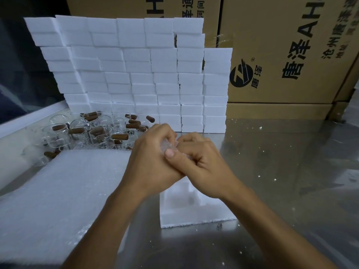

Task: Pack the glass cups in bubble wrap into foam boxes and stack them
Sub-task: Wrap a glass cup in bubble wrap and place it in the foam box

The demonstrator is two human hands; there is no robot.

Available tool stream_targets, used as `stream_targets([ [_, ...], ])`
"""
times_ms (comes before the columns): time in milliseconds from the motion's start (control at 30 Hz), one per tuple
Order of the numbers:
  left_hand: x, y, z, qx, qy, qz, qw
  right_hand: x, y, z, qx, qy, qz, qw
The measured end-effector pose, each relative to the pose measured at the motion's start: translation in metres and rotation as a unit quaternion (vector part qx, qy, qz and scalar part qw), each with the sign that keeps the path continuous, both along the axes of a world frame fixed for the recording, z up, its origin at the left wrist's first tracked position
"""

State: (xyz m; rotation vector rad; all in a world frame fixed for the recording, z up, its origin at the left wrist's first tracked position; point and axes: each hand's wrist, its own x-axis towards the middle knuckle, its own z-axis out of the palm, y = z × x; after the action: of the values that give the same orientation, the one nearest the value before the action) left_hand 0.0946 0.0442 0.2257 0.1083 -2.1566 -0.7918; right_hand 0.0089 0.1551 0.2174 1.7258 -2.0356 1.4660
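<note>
Pressing together over the table [281, 162], the left hand [153, 158] and right hand [200, 164] both curl their fingers round a small wad of clear bubble wrap [172, 147]; only a crinkled, glossy scrap of it shows between the knuckles, and whether a cup sits inside cannot be told. Straight below the grip stands an open foam box [194, 208], white and grainy, its hollow partly hidden by the wrists; what it holds cannot be made out. Left of the grip and lower lies a broad sheet of wrap [64, 191], white and finely dimpled. Beyond that sheet, up and left of the hands, a crowd of clear glass cups [77, 133] with pouring lips stands packed close, each with a brown stub handle [119, 136], some handles pointing upward. Behind the grip rises a wall of closed foam boxes [136, 74], stacked many rows high in staggered columns, the right-hand column shorter than the rest. Farther back and to the right stand brown cartons [281, 55] printed in black with large Chinese characters reading 唐泽, the letters AH, smaller lines beginning 沧州唐泽, and a round black logo [240, 76] with 唐泽 beside it. White foam crumbs [259, 176] dot the shiny table right of the hands.
</note>
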Motion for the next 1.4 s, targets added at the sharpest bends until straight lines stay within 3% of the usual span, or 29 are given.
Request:
stream_targets([
  [100, 0.0, -0.001, 0.0, -0.011, -0.013, -0.025, 1.0, -0.002, 0.0, 0.002, 0.008, -0.01, 0.031, 0.999],
  [200, 0.0, -0.006, 0.002, 0.037, -0.043, -0.035, 0.998, -0.001, 0.001, 0.001, -0.017, -0.012, 0.014, 1.0],
  [333, 0.003, -0.016, 0.007, 0.265, -0.075, -0.02, 0.961, -0.004, 0.006, 0.006, 0.024, 0.035, 0.009, 0.999],
  [433, 0.006, -0.015, 0.009, 0.335, -0.145, -0.054, 0.929, -0.001, 0.004, 0.005, 0.051, 0.03, -0.012, 0.998],
  [600, 0.008, -0.015, 0.014, 0.415, -0.117, -0.142, 0.891, -0.003, 0.009, 0.01, 0.038, -0.125, -0.018, 0.991],
  [733, 0.009, -0.016, 0.016, 0.458, -0.081, -0.156, 0.871, -0.007, 0.014, 0.015, 0.01, -0.224, 0.071, 0.972],
  [867, 0.009, -0.016, 0.015, 0.523, -0.06, -0.197, 0.827, -0.012, 0.017, 0.018, -0.011, -0.301, 0.098, 0.949],
  [967, 0.01, -0.018, 0.015, 0.526, -0.056, -0.245, 0.812, -0.016, 0.018, 0.02, -0.028, -0.361, 0.123, 0.924],
  [1400, 0.014, -0.014, 0.016, 0.423, -0.135, -0.265, 0.856, -0.03, 0.027, 0.02, 0.058, -0.41, 0.203, 0.887],
])
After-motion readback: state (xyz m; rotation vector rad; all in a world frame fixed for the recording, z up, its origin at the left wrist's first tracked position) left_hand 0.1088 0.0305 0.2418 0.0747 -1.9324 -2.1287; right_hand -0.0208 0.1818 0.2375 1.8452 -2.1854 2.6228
